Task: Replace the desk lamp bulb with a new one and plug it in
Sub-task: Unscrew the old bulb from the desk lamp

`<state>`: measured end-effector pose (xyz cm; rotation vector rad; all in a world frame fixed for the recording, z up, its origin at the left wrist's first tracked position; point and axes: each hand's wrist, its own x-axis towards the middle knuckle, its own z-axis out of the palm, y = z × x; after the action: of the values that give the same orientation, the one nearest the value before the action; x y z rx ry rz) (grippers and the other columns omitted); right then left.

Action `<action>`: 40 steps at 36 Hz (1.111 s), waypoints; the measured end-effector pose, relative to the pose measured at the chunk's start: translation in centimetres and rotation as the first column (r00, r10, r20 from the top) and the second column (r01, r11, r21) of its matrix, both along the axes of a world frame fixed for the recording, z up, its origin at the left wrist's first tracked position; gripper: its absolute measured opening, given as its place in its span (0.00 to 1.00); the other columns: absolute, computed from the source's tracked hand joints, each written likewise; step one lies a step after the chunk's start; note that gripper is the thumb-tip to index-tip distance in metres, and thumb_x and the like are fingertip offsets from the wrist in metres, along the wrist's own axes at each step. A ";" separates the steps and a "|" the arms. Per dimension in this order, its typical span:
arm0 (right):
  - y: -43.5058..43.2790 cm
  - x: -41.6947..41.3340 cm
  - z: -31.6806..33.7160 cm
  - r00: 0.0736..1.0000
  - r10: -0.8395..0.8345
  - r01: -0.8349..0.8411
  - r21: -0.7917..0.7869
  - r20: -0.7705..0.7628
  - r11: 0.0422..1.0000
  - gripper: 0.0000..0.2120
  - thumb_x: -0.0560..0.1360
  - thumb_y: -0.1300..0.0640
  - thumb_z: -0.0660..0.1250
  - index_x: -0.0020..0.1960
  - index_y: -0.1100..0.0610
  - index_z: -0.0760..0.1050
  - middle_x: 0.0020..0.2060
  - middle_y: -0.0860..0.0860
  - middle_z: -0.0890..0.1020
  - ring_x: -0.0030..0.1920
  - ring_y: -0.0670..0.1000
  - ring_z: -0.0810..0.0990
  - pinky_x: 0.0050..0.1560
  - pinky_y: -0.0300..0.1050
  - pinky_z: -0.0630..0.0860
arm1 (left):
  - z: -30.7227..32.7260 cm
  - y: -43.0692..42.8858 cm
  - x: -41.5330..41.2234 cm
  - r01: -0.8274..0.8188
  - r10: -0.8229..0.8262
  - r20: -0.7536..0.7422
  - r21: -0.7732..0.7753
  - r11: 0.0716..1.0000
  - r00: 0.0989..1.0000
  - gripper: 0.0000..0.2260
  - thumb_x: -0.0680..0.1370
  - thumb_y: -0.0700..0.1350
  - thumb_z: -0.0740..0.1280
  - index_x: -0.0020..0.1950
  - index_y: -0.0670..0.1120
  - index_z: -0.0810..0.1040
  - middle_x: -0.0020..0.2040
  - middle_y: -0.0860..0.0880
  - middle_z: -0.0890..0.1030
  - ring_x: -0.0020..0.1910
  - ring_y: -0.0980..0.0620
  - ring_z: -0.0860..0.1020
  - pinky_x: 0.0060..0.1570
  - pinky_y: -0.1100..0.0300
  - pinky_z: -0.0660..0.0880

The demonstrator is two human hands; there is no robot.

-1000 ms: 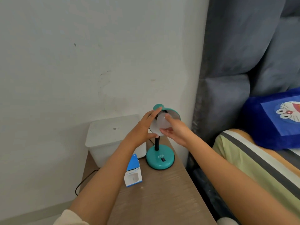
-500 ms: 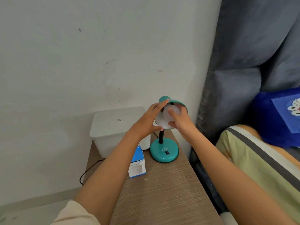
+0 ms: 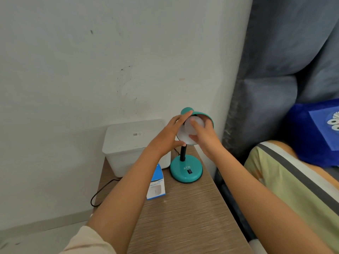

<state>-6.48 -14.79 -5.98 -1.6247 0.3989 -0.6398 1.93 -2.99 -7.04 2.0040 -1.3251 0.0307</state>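
A small teal desk lamp stands on its round base (image 3: 186, 171) at the back of the wooden table (image 3: 183, 217), its shade (image 3: 205, 115) tipped toward me. My left hand (image 3: 165, 138) grips the shade's left rim. The fingers of my right hand (image 3: 203, 136) are wrapped around a white bulb (image 3: 193, 125) sitting in the shade's mouth. A blue and white bulb box (image 3: 156, 186) stands on the table just left of the base, partly behind my left forearm.
A white lidded plastic bin (image 3: 132, 143) sits against the wall behind the lamp. A black cable (image 3: 102, 191) loops off the table's left edge. On the right lie a grey padded headboard (image 3: 275, 61), a striped pillow (image 3: 286, 180) and a blue cushion (image 3: 315, 132).
My right hand has turned on the bulb, the fingers now further around it. The left hand keeps its hold on the shade. The view has shifted slightly.
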 end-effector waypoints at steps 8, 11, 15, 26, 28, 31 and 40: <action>0.0 0.2 0.0 1.000 0.025 -0.024 0.092 -0.004 0.995 0.22 0.76 0.51 0.65 0.67 0.55 0.65 0.61 0.54 0.72 0.62 0.55 0.73 0.56 0.52 0.78 | 0.0 0.1 -0.2 -0.013 0.013 -0.001 0.001 1.000 1.000 0.46 0.70 0.35 0.73 0.74 0.64 0.49 0.71 0.50 0.63 0.67 0.54 0.65 0.62 0.63 0.64; 0.2 -0.2 0.6 0.995 0.038 -0.030 0.085 -0.090 0.996 0.22 0.77 0.51 0.63 0.67 0.58 0.65 0.64 0.57 0.70 0.63 0.57 0.73 0.53 0.51 0.80 | -0.1 0.1 -0.1 -0.016 0.016 0.005 0.001 1.000 1.000 0.46 0.70 0.36 0.73 0.75 0.62 0.50 0.71 0.50 0.63 0.66 0.53 0.66 0.62 0.62 0.66; 0.1 0.2 0.6 1.000 0.026 -0.024 0.225 -0.006 0.974 0.25 0.76 0.51 0.65 0.69 0.58 0.63 0.64 0.55 0.70 0.64 0.55 0.71 0.51 0.48 0.80 | -0.1 0.0 -0.3 -0.020 0.020 -0.003 0.000 1.000 1.000 0.46 0.70 0.35 0.73 0.74 0.64 0.49 0.71 0.50 0.63 0.67 0.52 0.66 0.63 0.61 0.66; 0.1 -0.1 0.9 0.989 0.126 -0.113 0.146 -0.082 0.983 0.12 0.78 0.54 0.62 0.59 0.57 0.71 0.63 0.57 0.72 0.65 0.58 0.73 0.58 0.55 0.78 | -0.1 0.0 -0.1 -0.018 0.018 -0.008 -0.004 1.000 1.000 0.46 0.70 0.35 0.73 0.75 0.61 0.50 0.70 0.49 0.63 0.65 0.54 0.67 0.61 0.63 0.67; -0.1 0.2 1.0 0.993 0.092 -0.069 0.258 -0.079 0.964 0.18 0.77 0.54 0.63 0.65 0.58 0.67 0.65 0.57 0.69 0.65 0.57 0.71 0.55 0.52 0.79 | -0.1 0.0 -0.1 -0.026 0.026 -0.004 -0.005 1.000 1.000 0.46 0.70 0.35 0.74 0.74 0.63 0.49 0.70 0.50 0.63 0.64 0.55 0.67 0.60 0.64 0.66; 0.1 0.3 1.1 0.996 0.066 -0.050 0.255 -0.054 0.966 0.23 0.75 0.52 0.66 0.67 0.57 0.65 0.64 0.55 0.70 0.64 0.55 0.71 0.55 0.51 0.79 | 0.0 0.2 -0.1 -0.027 0.027 -0.006 -0.014 1.000 1.000 0.47 0.69 0.34 0.73 0.74 0.64 0.49 0.71 0.50 0.63 0.64 0.56 0.66 0.60 0.64 0.66; 0.0 1.0 0.6 0.986 0.027 0.001 0.169 -0.162 0.986 0.29 0.75 0.48 0.65 0.70 0.60 0.61 0.63 0.57 0.71 0.61 0.55 0.73 0.58 0.54 0.78 | -0.1 0.3 -0.4 -0.038 0.038 -0.015 -0.017 0.999 0.999 0.47 0.70 0.34 0.73 0.73 0.66 0.48 0.71 0.50 0.63 0.66 0.54 0.66 0.63 0.62 0.66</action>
<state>-5.50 -14.76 -5.36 -1.5213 0.5477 -0.4508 1.57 -2.69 -7.13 2.0115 -1.2731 0.0448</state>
